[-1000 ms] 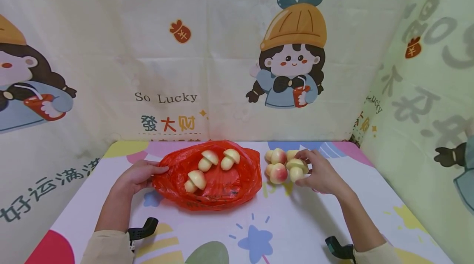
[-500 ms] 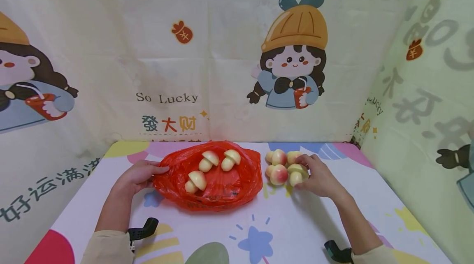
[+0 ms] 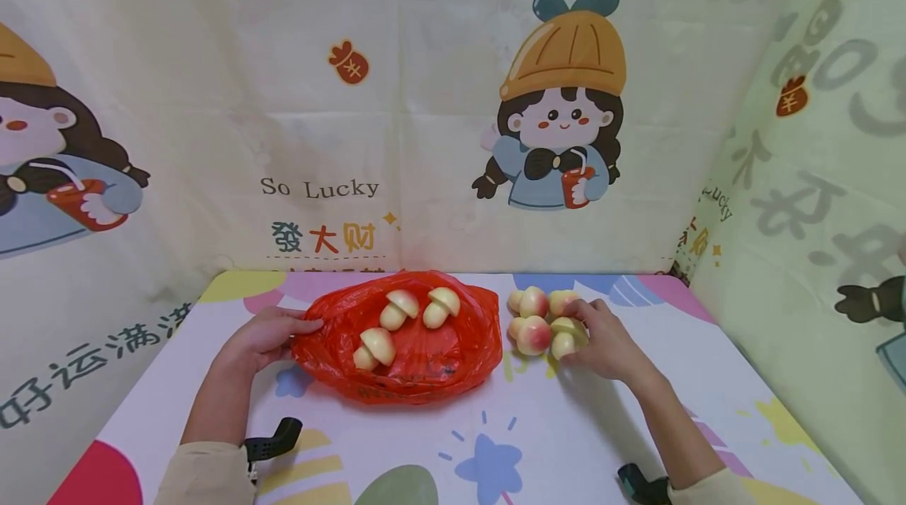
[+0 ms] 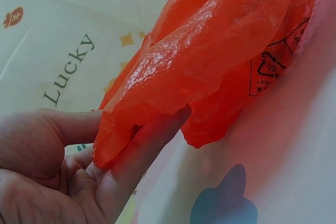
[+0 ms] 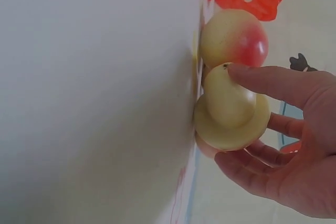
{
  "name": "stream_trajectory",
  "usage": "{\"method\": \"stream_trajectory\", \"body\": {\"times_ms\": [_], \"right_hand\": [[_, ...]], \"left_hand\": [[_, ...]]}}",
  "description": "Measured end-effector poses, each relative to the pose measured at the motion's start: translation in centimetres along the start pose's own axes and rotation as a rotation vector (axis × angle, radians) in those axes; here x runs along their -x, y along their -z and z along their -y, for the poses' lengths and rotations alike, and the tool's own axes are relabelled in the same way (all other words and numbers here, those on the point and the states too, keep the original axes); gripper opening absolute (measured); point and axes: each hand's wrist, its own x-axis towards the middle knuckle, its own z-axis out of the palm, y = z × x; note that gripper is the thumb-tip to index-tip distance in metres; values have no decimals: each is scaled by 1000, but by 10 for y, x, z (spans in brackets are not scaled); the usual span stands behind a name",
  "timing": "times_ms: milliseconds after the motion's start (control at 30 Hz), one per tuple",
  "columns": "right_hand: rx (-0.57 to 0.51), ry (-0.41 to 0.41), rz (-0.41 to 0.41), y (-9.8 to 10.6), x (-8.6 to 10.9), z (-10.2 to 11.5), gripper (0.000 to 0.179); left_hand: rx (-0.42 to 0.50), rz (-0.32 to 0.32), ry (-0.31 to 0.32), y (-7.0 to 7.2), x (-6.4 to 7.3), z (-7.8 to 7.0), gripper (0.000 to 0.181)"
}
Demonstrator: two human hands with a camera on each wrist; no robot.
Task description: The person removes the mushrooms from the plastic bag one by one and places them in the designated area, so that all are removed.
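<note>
My left hand (image 3: 263,337) pinches the left edge of a red plastic bag (image 3: 425,352) between thumb and fingers; in the left wrist view the thin film (image 4: 173,72) bunches there. The bag's mouth faces up, and inside lie three cream toy mushrooms (image 3: 398,308), some with a pink blush. On the right, my right hand (image 3: 609,344) holds another toy mushroom (image 3: 564,341). In the right wrist view its thumb presses the stem (image 5: 231,95) while fingertips touch the cap (image 5: 236,142). This mushroom is close beside a pink-capped mushroom (image 3: 531,334).
Two more toy mushrooms stand behind: a pink one (image 3: 532,300) and one partly hidden by my right fingers (image 3: 562,300). All rest on a patterned white table (image 3: 566,442). A printed cloth (image 3: 425,135) hangs behind the table's far edge and along both sides.
My right hand has lowered the mushroom and brought it slightly nearer the front, beside the other mushrooms. My left hand and the bag have stayed in place.
</note>
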Motion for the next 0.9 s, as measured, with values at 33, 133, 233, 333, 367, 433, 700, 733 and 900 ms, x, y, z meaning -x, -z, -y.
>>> {"method": "stream_trajectory", "body": {"times_ms": [33, 133, 233, 333, 367, 433, 700, 733, 900], "right_hand": [[6, 9, -5, -1, 0, -1, 69], [15, 28, -22, -2, 0, -2, 68], [18, 49, -37, -3, 1, -2, 66], [14, 58, -45, -3, 1, -1, 64], [13, 62, -48, -3, 2, -1, 64], [14, 67, -54, -3, 2, -1, 62], [24, 79, -62, -2, 2, 0, 58], [23, 78, -62, -2, 2, -1, 58], [22, 80, -71, -3, 2, -2, 56]], "left_hand": [[3, -4, 2, 0, 0, 0, 58], [-7, 5, -5, 0, 0, 0, 59], [-7, 1, -3, 0, 0, 0, 58], [-7, 3, -3, 0, 1, -1, 58], [-6, 1, -2, 0, 1, -1, 58], [-4, 1, -2, 0, 0, 0, 57], [-7, -3, -3, 0, -2, 1, 58], [-8, -3, -4, 0, -2, 1, 58], [-16, -8, -1, -1, -3, 1, 58]]}}
